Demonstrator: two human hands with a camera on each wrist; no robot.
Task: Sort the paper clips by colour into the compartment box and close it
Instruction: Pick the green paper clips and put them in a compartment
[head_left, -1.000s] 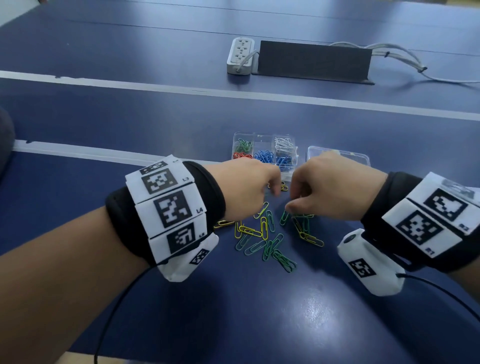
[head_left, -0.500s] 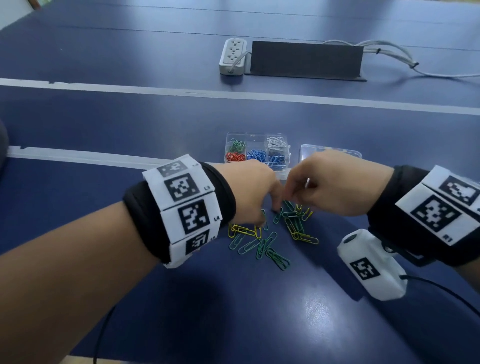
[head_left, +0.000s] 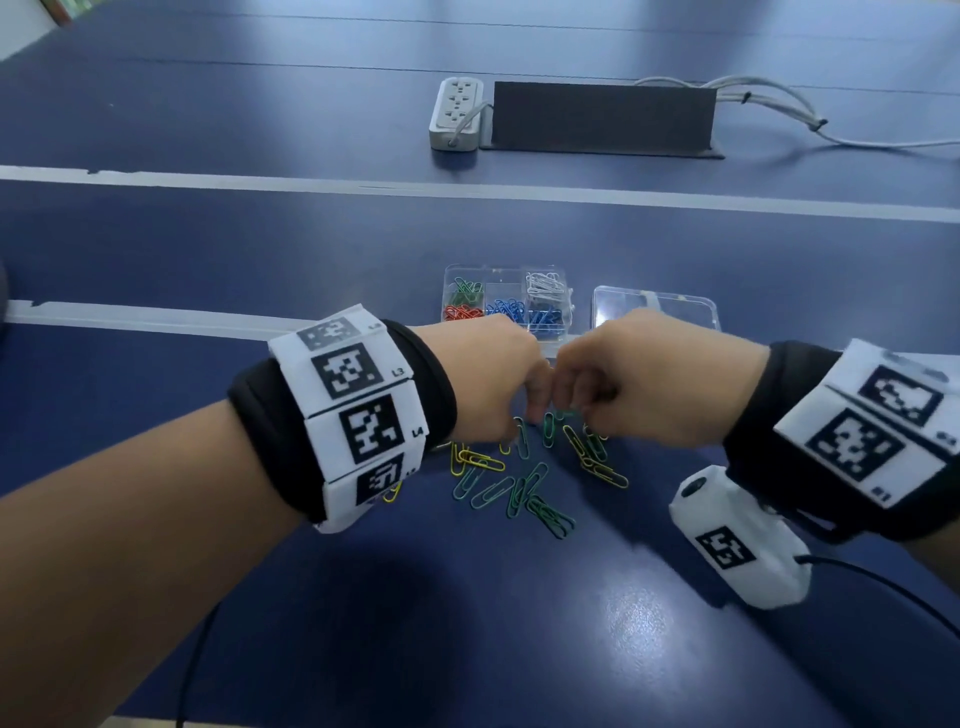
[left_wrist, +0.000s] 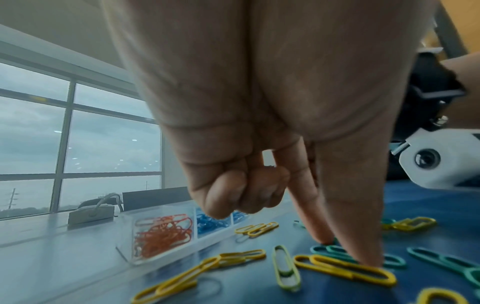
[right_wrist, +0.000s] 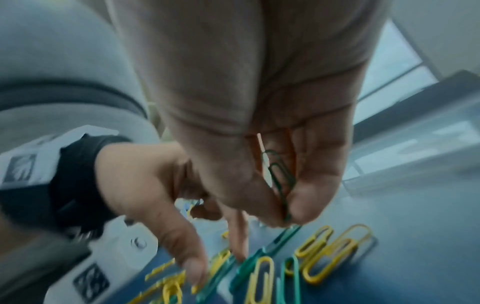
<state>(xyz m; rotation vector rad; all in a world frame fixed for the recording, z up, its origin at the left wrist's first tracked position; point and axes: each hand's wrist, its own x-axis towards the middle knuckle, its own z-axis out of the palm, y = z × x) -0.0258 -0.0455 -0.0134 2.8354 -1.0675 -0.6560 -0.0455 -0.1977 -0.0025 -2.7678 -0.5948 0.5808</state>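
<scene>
At lower centre, yellow and green paper clips (head_left: 524, 483) lie loose on the worktop (head_left: 519, 623). Just above, the left hand (head_left: 488, 384) pins some with straight finger and thumb, other fingers curled, likely to drag one free. The right hand (head_left: 660, 384) pinches a green clip (right_wrist: 279, 181), probably bound for the uncovered compartment box (head_left: 506, 301) beyond, lid (head_left: 657, 306) beside it.

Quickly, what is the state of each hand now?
Left hand: open, fingertips pressing loose clips on the table.
Right hand: pinching a green paper clip.

Power strip (head_left: 456, 115) beside black stand (head_left: 602, 118) — white cables (head_left: 769, 101) trailing right.
</scene>
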